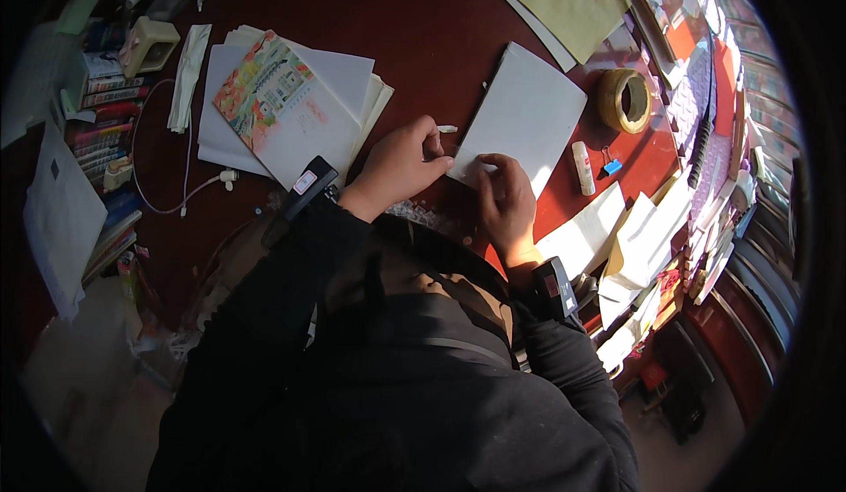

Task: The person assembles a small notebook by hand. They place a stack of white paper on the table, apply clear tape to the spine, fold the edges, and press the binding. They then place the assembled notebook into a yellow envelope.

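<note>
Book [522, 109]: one | tape roll [610, 104]: one | left hand [398, 166], right hand [508, 208]: curled, pinch unclear

Directly in front of the person, a flat pad [529, 109] lies on the counter [414, 43]. The right hand [509, 206] is at its near end, the left hand [401, 162] just beside its near left corner. Left of the pad is a pile of papers [342, 71] with a picture sheet [304, 118] on top; farther left come a folded strip [187, 78], then a row of books [110, 126]. Right of the pad sit a tape roll [610, 103] and, nearer the person, a small tube [583, 170] with a clip [612, 167] on its right. Large sheets [564, 3] lie beyond the pad.
</note>
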